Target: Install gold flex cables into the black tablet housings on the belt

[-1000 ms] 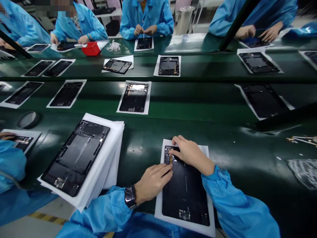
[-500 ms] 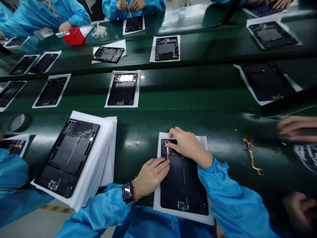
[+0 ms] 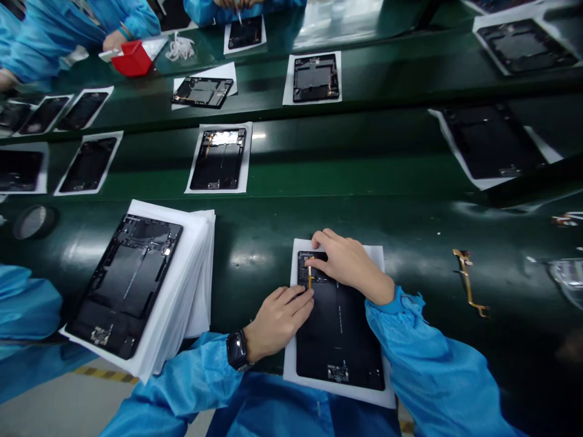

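Note:
An opened black tablet body (image 3: pixel 350 346) lies on a white paper sheet (image 3: pixel 376 256) on the green table, right in front of me. A narrow orange flex cable (image 3: pixel 310 279) stands out at its upper left. My right hand (image 3: pixel 350 266) reaches over the tablet's top, with thumb and forefinger closed at the cable's upper end. From the left, my left hand (image 3: pixel 277 320) has its fingertips together at the cable's lower end, by the tablet's left edge. The cable's two ends are partly hidden by my fingers.
At left, another tablet body (image 3: pixel 132 273) rests on a stack of white sheets (image 3: pixel 198 273). A loose flex cable (image 3: pixel 469 285) lies to the right. Beyond are more tablets, such as one (image 3: pixel 221 158) on paper, a red box (image 3: pixel 132 59) and co-workers in blue sleeves.
The view has shifted slightly. My hands keep the same hold at the cable. At right, another person's hands have mostly moved out of view, leaving a clear plastic-looking item visible.

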